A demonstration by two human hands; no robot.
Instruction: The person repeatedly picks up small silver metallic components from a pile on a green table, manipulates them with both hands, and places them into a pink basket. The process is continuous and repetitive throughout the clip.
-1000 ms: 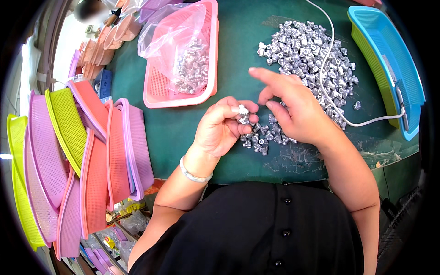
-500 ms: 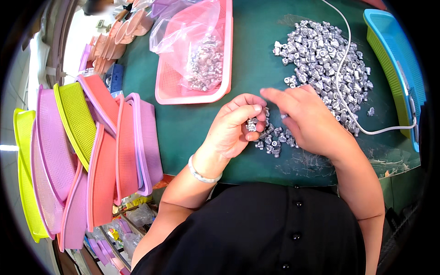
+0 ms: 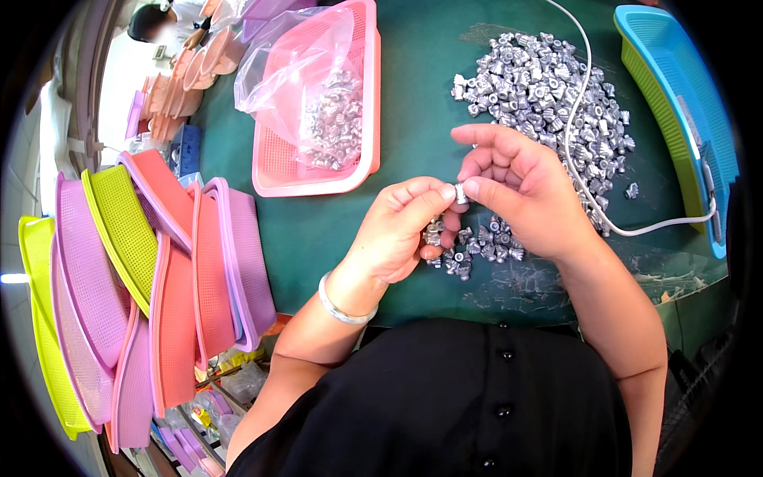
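Between the thumb and fingertips of my left hand (image 3: 397, 226) is a small silvery metal part (image 3: 460, 194), short and ribbed. More such parts (image 3: 433, 231) are cupped in that hand's curled lower fingers. My right hand (image 3: 532, 191) touches the pinched part from the other side with its thumb, its other fingers curled loosely above. Whether the right fingertips truly grip it is partly hidden. Under and between the hands lies a small cluster of the same parts (image 3: 497, 242). A large heap of them (image 3: 548, 87) spreads beyond my right hand.
A pink basket (image 3: 266, 187) holds a clear bag of metal parts at the far left. Stacked coloured baskets (image 3: 171, 318) stand left of the green table (image 3: 421, 95). A white cable (image 3: 656, 230) crosses the heap towards a blue-green basket (image 3: 675, 87). Another person (image 3: 151, 24) is at the back.
My right hand has turned and brought its thumb to the part at my left fingertips. That part now shows upright between the hands. The whole view has shifted slightly.
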